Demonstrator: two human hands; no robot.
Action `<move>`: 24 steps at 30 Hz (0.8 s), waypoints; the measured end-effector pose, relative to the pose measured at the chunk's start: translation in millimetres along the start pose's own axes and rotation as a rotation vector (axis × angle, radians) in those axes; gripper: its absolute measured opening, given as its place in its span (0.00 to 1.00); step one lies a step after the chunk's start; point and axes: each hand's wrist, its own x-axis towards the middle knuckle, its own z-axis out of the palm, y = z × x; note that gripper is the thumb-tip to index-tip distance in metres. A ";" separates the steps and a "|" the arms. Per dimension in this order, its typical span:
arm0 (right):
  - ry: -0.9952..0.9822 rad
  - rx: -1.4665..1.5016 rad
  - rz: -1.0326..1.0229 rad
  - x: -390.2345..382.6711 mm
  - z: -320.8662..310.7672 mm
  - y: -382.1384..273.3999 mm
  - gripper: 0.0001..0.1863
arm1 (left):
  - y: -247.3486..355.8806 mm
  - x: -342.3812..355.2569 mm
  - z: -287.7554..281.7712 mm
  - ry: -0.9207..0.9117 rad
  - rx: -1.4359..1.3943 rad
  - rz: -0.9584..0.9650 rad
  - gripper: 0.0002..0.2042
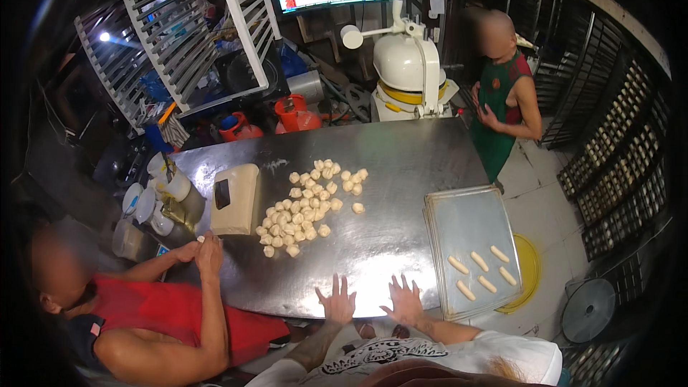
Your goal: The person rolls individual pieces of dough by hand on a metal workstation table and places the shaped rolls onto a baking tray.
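Note:
My left hand (pixel 339 305) is open, fingers spread, over the near edge of the shiny metal table (pixel 390 172). Beside it on the right, my right hand (pixel 405 304) is also open with its fingers apart. Neither holds anything; whether the palms touch the metal, I cannot tell. Small round dough pieces (pixel 301 208) lie in a loose heap beyond my left hand, a few apart from the rest. To the right of my right hand, a flat metal baking tray (pixel 466 229) carries several short dough sticks (pixel 480 261) in its near half.
At left, a person in red (pixel 158 308) pinches something small near a beige block (pixel 236 218) with a dark phone-like slab on it. Tubs (pixel 172 179) crowd that end. Another person in green (pixel 502 93) stands beyond the tray, near a white machine (pixel 408 64). Loaded racks (pixel 609 158) line the right.

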 end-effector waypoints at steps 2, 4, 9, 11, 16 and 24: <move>-0.014 0.066 -0.041 -7.1 -9.1 -4.2 0.50 | 5.2 1.2 -13.9 -0.125 -0.037 -0.013 0.33; 0.059 0.022 -0.032 50.3 -15.7 6.4 0.50 | -8.4 46.8 -4.3 0.155 0.095 0.172 0.33; 0.142 0.087 0.116 81.4 -1.1 2.5 0.49 | -12.8 75.9 -5.2 0.183 0.075 0.092 0.33; -0.040 -0.054 0.048 29.0 1.8 -10.7 0.47 | -12.7 24.9 8.5 -0.009 0.011 0.009 0.33; 0.067 0.012 -0.021 68.2 -20.0 1.1 0.47 | -11.9 69.9 -6.7 0.143 0.066 0.182 0.32; -0.003 0.144 -0.195 63.7 -4.7 16.8 0.48 | -8.8 70.2 -8.1 0.160 -0.052 0.158 0.32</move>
